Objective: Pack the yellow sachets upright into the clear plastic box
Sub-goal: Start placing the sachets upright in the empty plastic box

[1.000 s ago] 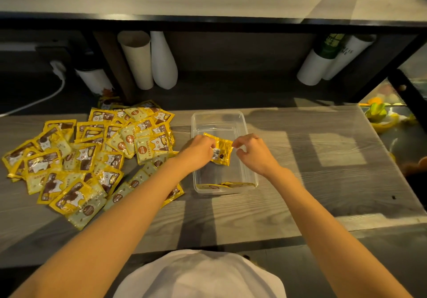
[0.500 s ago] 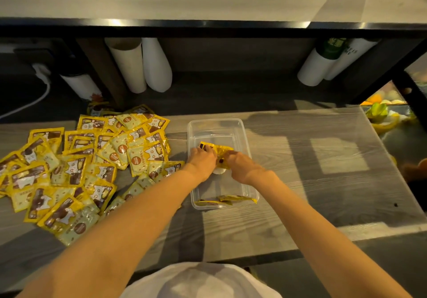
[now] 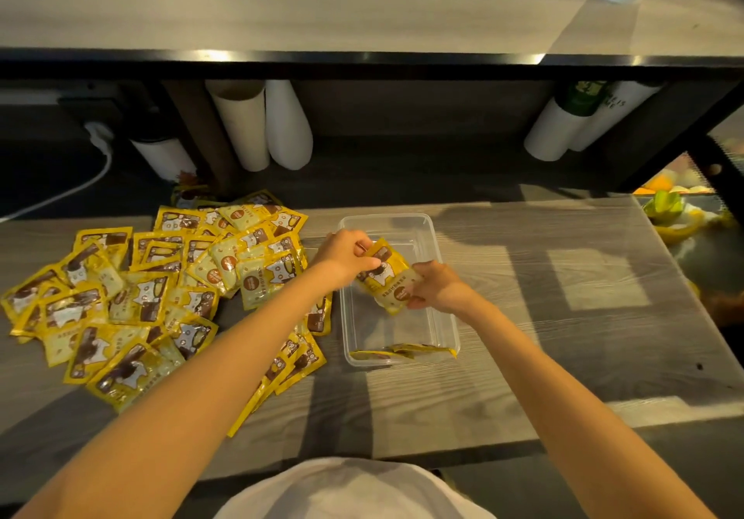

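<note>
A clear plastic box [image 3: 443,301] stands on the grey wooden table, right of a big heap of yellow sachets [image 3: 153,293]. Over the middle of the box both hands hold one yellow sachet [image 3: 388,277], tilted with its printed face up. My left hand [image 3: 346,251] pinches its far upper corner. My right hand [image 3: 437,285] pinches its near right edge. Several sachets [image 3: 402,351] stand on edge against the box's near wall.
Paper cup stacks [image 3: 257,124] lie under the black-edged upper shelf [image 3: 362,61], more at the right [image 3: 563,124]. A white cable [image 3: 80,184] runs at the far left. Fruit scraps [image 3: 668,212] lie beyond the table's right edge.
The sachet held by both hands has turned from edge-on to face-up and sits a little nearer the box's middle. The camera has shifted slightly.
</note>
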`<state>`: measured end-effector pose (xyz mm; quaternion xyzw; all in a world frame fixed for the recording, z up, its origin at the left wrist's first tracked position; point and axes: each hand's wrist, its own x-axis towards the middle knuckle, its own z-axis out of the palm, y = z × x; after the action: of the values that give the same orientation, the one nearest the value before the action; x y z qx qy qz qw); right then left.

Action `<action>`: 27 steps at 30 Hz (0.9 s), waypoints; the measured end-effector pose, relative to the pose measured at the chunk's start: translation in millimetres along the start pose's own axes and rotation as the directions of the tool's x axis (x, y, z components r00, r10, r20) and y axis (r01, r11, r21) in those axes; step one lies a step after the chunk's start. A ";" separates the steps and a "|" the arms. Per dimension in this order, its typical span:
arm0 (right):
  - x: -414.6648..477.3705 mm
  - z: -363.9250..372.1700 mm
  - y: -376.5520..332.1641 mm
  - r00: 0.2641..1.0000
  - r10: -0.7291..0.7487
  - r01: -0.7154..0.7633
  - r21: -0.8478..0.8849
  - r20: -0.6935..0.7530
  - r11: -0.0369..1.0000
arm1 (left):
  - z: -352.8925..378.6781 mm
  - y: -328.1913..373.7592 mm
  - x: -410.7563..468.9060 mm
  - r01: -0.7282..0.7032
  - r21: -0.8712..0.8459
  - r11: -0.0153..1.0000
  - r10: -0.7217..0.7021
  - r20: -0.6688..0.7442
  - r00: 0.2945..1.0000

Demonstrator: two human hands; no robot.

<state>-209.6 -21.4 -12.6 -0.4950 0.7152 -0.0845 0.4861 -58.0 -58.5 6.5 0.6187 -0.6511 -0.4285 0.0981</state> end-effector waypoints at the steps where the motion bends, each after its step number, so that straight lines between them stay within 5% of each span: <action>1: -3.8 -0.3 0.8 0.999 0.029 -0.032 0.123 0.030 0.992 | -0.5 -1.5 -1.6 -0.006 0.031 0.999 0.006 0.018 1.000; 6: -19.6 -5.4 11.1 0.993 -0.018 -0.025 0.346 0.121 0.938 | -0.3 -4.5 -13.1 -0.021 0.141 0.990 0.027 -0.036 0.999; 11: -28.1 -11.0 12.8 0.995 -0.087 0.102 0.527 -0.052 0.844 | 2.5 -10.2 -19.4 -0.001 0.150 0.989 0.007 -0.041 0.999; 15: -29.0 -9.4 11.2 0.928 -0.296 0.317 0.061 -0.227 0.946 | 1.9 -6.2 -27.5 -0.113 0.188 0.976 0.110 0.027 0.994; 18: -30.9 -5.9 7.8 0.878 -0.445 0.388 -0.283 -0.177 0.877 | 8.5 -3.9 -33.4 -0.231 0.261 0.937 0.216 0.085 0.973; 27: -37.6 5.1 19.2 0.899 -0.437 0.419 -0.247 -0.020 0.873 | 20.7 -17.7 -52.8 -0.203 0.399 0.894 0.163 0.132 0.978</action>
<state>-216.3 19.6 -3.8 -0.6919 0.6105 -0.1228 0.3654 -47.5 -0.2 3.1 0.5402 -0.7857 -0.3004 -0.0251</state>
